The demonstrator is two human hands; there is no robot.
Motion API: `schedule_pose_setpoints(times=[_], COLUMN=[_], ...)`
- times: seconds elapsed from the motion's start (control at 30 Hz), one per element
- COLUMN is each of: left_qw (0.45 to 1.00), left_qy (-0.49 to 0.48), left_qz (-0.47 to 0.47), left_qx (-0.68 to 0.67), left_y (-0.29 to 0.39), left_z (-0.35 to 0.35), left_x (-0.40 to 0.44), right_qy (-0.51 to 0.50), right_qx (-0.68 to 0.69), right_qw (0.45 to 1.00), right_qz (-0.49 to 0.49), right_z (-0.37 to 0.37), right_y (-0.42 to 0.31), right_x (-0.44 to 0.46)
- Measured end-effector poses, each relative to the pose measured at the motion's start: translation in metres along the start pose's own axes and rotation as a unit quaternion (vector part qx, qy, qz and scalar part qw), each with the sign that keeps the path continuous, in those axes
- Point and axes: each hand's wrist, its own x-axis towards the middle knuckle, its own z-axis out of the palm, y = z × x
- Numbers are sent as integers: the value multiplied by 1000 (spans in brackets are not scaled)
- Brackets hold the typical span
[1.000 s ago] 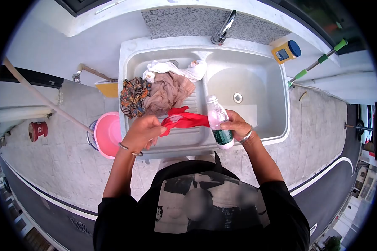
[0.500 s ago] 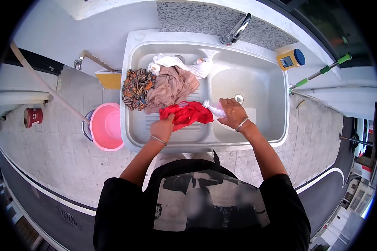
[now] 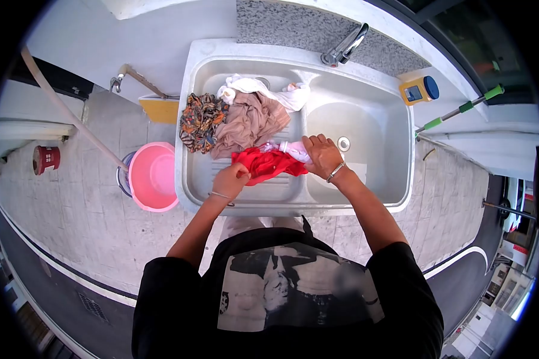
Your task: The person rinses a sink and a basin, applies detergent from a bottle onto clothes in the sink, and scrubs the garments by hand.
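Spotter: What do you have from your end?

Operator: Through my head view, the left hand point(image 3: 230, 179) is pinching the near-left edge of the red cloth point(image 3: 272, 166), and the right hand point(image 3: 323, 155) is wrapped around a bottle point(image 3: 294, 150), tipped over with its mouth pointing left.

Spotter: Where's the cloth?

Operator: In the left basin of the sink point(image 3: 187, 188), by the divider, just on the near side of the brown cloth point(image 3: 251, 119). I'd call this step dosing the red cloth from the bottle, though I can't tell whether anything is flowing.

Spotter: And the next move?

Operator: I'd say it calls for a steady left pinch and the bottle's mouth kept over red fabric, away from the brown.
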Motion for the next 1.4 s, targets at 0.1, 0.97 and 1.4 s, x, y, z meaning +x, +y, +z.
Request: schedule_pose_setpoints(times=[0.1, 0.97, 1.4], left_qw=[931, 957, 916], left_qy=[-115, -114, 75], left_qz=[-127, -35, 143], left_qx=[-323, -263, 367], left_y=[0, 61, 93], left_z=[-14, -89, -4], left_x=[-9, 57, 140], right_qy=[19, 260, 345], right_qx=[66, 398, 326], right_qw=[998, 846, 872], right_qz=[4, 243, 121], right_z=[6, 7, -33], right_y=[2, 11, 14], right_x=[-3, -25, 61])
